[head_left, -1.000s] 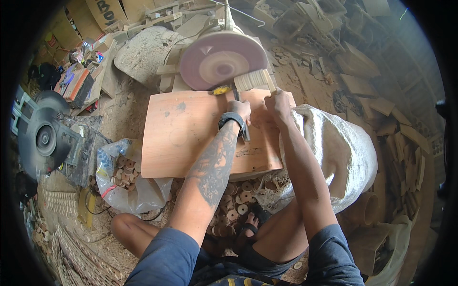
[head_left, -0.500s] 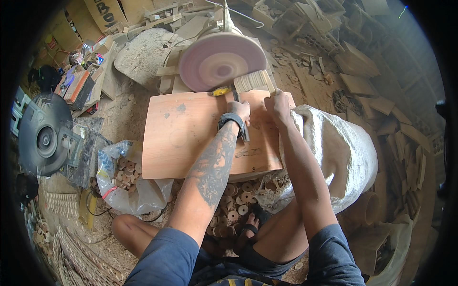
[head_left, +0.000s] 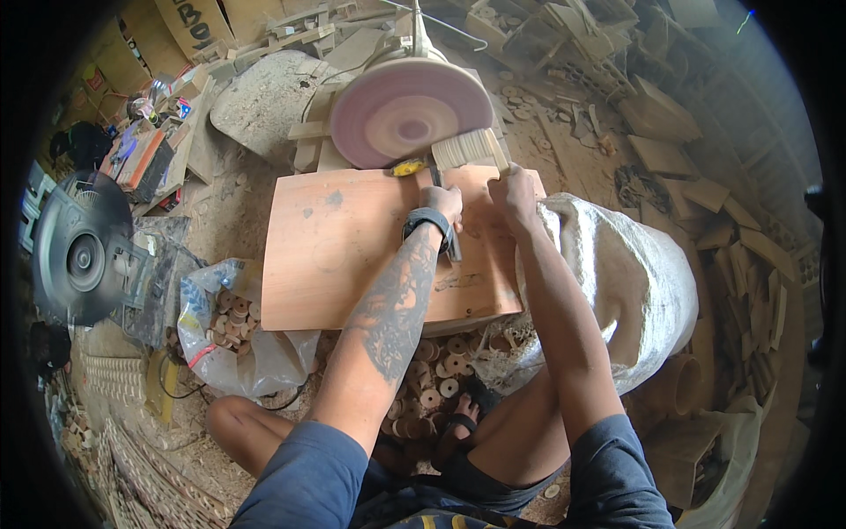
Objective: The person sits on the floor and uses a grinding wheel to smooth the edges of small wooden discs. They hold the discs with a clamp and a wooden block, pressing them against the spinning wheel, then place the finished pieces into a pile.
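A row of pale round wooden discs (head_left: 467, 149), pressed together, lies against the lower right face of a purplish sanding disc (head_left: 388, 128), whose surface looks blurred as if spinning. My right hand (head_left: 515, 196) is closed at the row's right end, by a pale wooden end piece. My left hand (head_left: 439, 204) is closed round a dark metal bar (head_left: 455, 250), which shows above and below the fist; the fingers' undersides are hidden. A yellow and black piece (head_left: 408, 167) sits beside the bar's upper end. Both hands are over a curved wooden board (head_left: 326, 256).
A white sack (head_left: 634, 273) bulges right of the board. Left of it is a clear plastic bag (head_left: 198, 309) of wooden discs. More loose discs (head_left: 430, 398) lie by my foot. A fan (head_left: 85, 251) stands far left, and wood offcuts (head_left: 665, 154) are piled at right.
Both hands and the row of discs stay in nearly the same place at the sanding disc. The board's left edge has shifted very slightly.
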Demonstrator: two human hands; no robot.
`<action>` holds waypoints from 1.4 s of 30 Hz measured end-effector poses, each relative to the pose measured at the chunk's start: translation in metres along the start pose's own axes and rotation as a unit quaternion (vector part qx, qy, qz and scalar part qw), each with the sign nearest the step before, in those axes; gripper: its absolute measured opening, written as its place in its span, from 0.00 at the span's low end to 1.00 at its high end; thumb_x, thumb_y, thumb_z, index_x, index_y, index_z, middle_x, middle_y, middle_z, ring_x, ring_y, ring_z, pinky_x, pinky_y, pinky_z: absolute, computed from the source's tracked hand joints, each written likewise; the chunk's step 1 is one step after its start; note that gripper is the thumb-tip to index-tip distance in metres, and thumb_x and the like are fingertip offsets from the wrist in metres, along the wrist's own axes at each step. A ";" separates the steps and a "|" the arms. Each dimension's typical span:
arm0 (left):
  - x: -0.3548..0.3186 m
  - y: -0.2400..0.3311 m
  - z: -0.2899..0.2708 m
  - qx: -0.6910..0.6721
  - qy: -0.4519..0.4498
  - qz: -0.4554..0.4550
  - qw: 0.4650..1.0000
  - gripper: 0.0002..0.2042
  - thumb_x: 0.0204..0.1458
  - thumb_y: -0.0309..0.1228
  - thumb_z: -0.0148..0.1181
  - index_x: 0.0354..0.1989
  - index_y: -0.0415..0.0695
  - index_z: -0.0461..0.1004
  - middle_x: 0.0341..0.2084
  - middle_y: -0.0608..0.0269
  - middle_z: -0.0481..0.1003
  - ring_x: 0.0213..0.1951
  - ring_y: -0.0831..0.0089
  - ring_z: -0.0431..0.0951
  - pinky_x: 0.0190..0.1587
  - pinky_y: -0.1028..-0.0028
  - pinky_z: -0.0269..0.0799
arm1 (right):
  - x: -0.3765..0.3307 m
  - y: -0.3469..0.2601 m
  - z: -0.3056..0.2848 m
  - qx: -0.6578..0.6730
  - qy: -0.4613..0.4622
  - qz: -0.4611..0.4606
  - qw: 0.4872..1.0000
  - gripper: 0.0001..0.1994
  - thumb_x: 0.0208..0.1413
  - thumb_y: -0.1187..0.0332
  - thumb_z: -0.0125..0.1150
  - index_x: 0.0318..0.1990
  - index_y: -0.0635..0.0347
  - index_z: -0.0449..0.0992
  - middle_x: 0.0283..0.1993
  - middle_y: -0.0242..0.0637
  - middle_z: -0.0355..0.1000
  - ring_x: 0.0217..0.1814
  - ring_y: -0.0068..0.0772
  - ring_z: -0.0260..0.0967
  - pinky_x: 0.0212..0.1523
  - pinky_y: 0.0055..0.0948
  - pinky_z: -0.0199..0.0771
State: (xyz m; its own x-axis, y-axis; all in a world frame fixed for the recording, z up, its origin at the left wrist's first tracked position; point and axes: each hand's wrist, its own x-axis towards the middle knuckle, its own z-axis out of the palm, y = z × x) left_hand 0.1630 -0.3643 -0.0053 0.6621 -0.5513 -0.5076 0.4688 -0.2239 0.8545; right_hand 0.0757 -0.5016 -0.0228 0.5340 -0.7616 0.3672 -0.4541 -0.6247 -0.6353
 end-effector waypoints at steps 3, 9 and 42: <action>0.002 -0.001 0.000 0.005 -0.002 -0.005 1.000 0.10 0.61 0.33 0.53 0.34 0.38 0.66 0.15 0.64 0.62 0.11 0.71 0.62 0.12 0.66 0.59 | -0.003 -0.005 -0.003 -0.001 -0.004 0.019 1.000 0.12 0.44 0.70 0.60 0.36 0.67 0.77 0.32 0.60 0.75 0.39 0.58 0.76 0.41 0.45 0.74; 0.000 0.000 0.001 0.014 0.004 0.002 1.000 0.10 0.61 0.33 0.53 0.35 0.39 0.66 0.15 0.65 0.61 0.11 0.72 0.61 0.12 0.67 0.59 | -0.008 -0.017 -0.009 -0.014 -0.014 0.049 0.999 0.12 0.45 0.70 0.59 0.37 0.68 0.77 0.31 0.61 0.75 0.39 0.59 0.75 0.40 0.45 0.74; -0.002 0.000 -0.001 0.018 0.005 0.015 1.000 0.12 0.61 0.34 0.53 0.34 0.35 0.67 0.16 0.63 0.62 0.11 0.71 0.62 0.12 0.67 0.60 | -0.009 -0.029 -0.013 -0.026 -0.012 0.049 0.998 0.10 0.44 0.71 0.57 0.34 0.67 0.76 0.32 0.60 0.75 0.40 0.59 0.75 0.42 0.48 0.72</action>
State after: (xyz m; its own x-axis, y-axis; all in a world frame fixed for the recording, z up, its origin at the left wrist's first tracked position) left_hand 0.1621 -0.3628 -0.0047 0.6815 -0.5496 -0.4833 0.4273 -0.2374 0.8724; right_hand 0.0750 -0.4793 0.0009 0.5025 -0.8152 0.2882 -0.5409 -0.5564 -0.6308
